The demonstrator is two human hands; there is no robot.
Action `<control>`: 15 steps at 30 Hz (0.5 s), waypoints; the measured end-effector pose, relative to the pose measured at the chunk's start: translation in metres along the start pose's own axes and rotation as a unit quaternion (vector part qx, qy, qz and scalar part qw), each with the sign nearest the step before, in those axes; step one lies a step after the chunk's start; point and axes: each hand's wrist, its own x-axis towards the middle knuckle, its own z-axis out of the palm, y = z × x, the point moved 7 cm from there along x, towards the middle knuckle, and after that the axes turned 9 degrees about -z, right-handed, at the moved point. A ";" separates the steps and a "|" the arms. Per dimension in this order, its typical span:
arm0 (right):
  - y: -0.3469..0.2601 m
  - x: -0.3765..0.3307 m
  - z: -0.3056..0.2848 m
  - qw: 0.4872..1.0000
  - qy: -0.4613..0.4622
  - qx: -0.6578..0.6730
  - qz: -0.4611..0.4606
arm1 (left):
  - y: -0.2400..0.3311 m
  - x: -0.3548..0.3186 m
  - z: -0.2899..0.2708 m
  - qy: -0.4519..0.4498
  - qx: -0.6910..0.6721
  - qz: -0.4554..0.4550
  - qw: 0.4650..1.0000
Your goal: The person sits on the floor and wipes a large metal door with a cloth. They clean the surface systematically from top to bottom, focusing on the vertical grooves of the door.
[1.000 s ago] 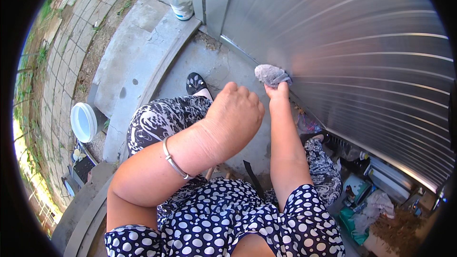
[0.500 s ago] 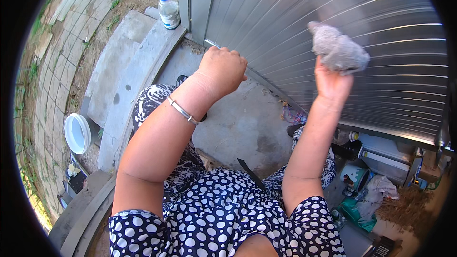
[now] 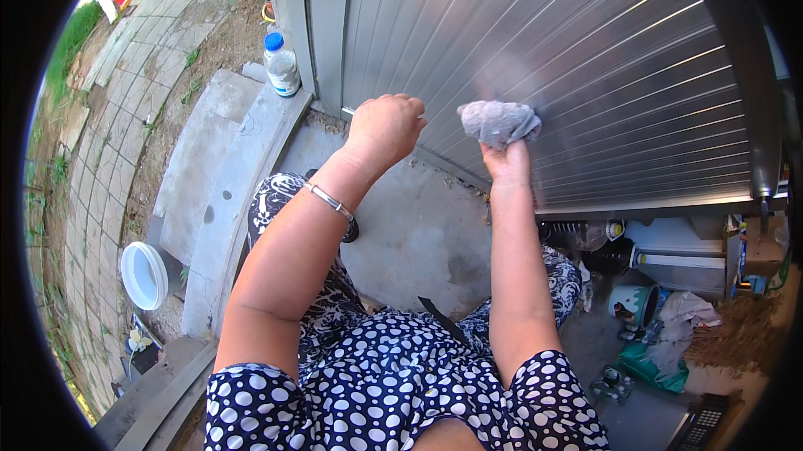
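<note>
My right hand [image 3: 507, 163] grips a bunched grey cloth [image 3: 499, 122] from below and holds it up at the ribbed silver metal door [image 3: 602, 75]; whether the cloth touches the metal I cannot tell. The fingers are mostly behind the cloth. My left hand [image 3: 385, 127] is closed in a fist in front of the door's lower left edge, a silver bangle [image 3: 328, 201] on its forearm. A small shiny end shows beside that fist, but what the fingers hold is hidden.
A clear bottle with a blue cap [image 3: 282, 66] stands on the concrete ledge [image 3: 222, 167] at left, above a white bucket [image 3: 144, 277]. Low on the right are a patterned pot [image 3: 633, 305], plastic bags [image 3: 682, 321] and a black remote control [image 3: 704, 422]. Beneath me lies a concrete floor [image 3: 410, 234].
My right hand has brought the cloth left and slightly down across the door. My left fist stays closed near the door's left edge. The whole view has shifted a little.
</note>
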 end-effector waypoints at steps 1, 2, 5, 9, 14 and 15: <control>0.006 -0.002 -0.008 1.000 0.012 -0.016 0.008 | 0.003 0.001 0.001 -0.005 -0.007 -0.001 1.000; 0.007 -0.002 -0.016 0.999 0.024 -0.032 0.016 | 0.008 0.002 -0.002 0.002 -0.046 0.009 0.999; -0.006 -0.008 -0.011 0.998 -0.070 -0.006 0.007 | 0.018 0.002 -0.004 -0.001 -0.189 0.014 0.982; -0.048 -0.054 0.045 0.961 -0.247 -0.120 -0.020 | 0.016 0.006 0.005 -0.028 -0.361 -0.025 0.932; -0.072 -0.075 0.038 0.955 -0.266 -0.124 -0.048 | 0.027 0.009 0.051 -0.073 -0.412 -0.063 0.906; -0.073 -0.074 0.032 0.960 -0.251 -0.116 -0.046 | 0.034 0.007 0.065 -0.107 -0.334 -0.045 0.936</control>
